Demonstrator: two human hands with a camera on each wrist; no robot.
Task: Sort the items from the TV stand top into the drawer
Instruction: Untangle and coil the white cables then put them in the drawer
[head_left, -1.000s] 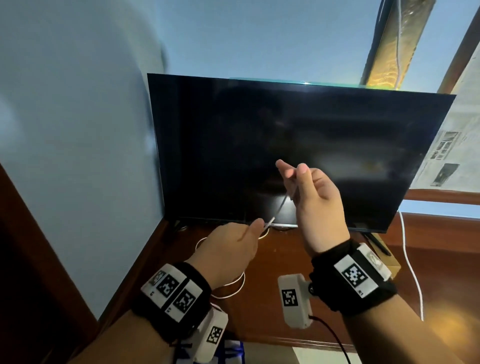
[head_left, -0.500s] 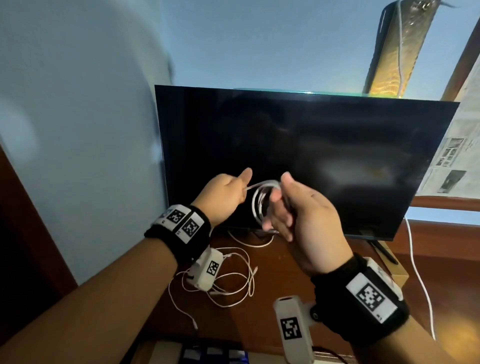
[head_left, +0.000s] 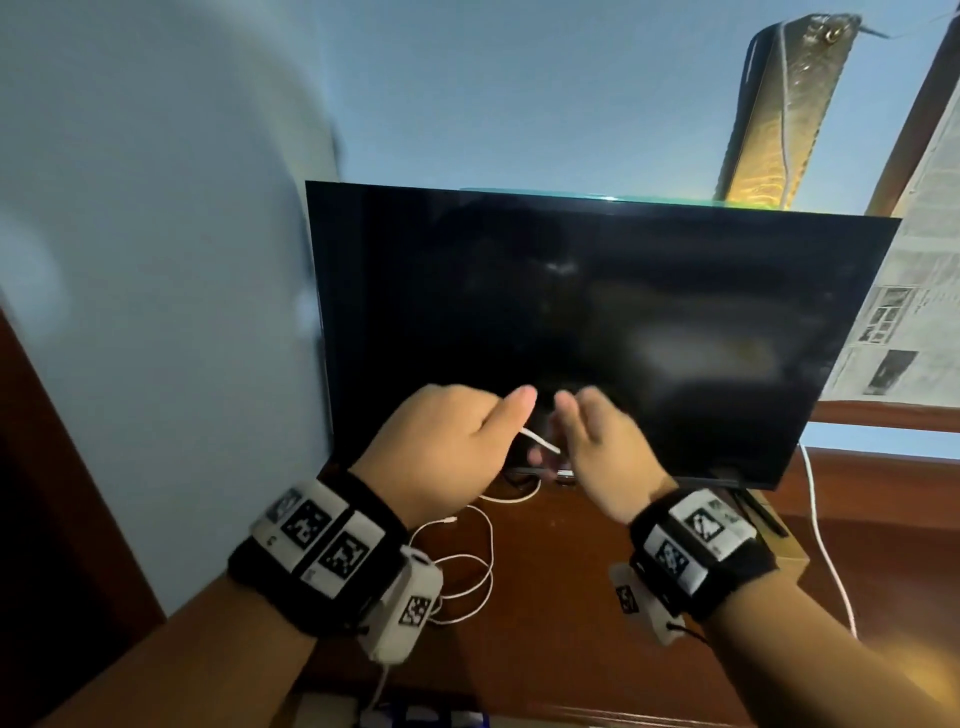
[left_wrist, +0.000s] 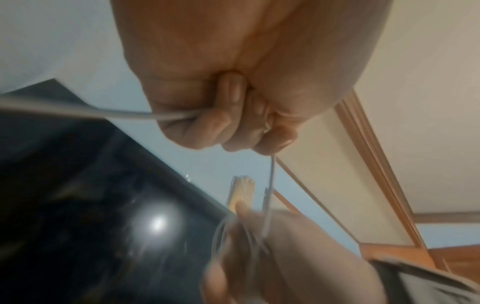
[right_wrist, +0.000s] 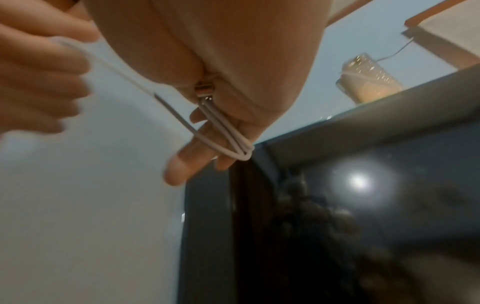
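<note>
A white cable (head_left: 540, 441) runs taut between my two hands in front of the TV (head_left: 597, 312). My left hand (head_left: 498, 415) grips it in a fist (left_wrist: 233, 127), and the cable (left_wrist: 130, 114) leaves that fist on both sides. My right hand (head_left: 566, 421) has several loops of the cable (right_wrist: 233, 144) wound round its fingers (right_wrist: 187, 164), with the metal plug (right_wrist: 205, 90) held against the palm. The rest of the cable (head_left: 467, 561) lies in loose curls on the wooden TV stand top (head_left: 571, 613). No drawer is in view.
A cardboard box (head_left: 779, 545) with a black remote (head_left: 758, 514) on it sits at the right on the stand. Another white cord (head_left: 826, 545) hangs down beyond it. A blue wall (head_left: 156, 312) closes the left side, and newspaper (head_left: 914, 312) covers the window on the right.
My left hand rose from the stand and drew cable up to my right hand. Both hands then dropped a little and closed together, with loops now round my right fingers.
</note>
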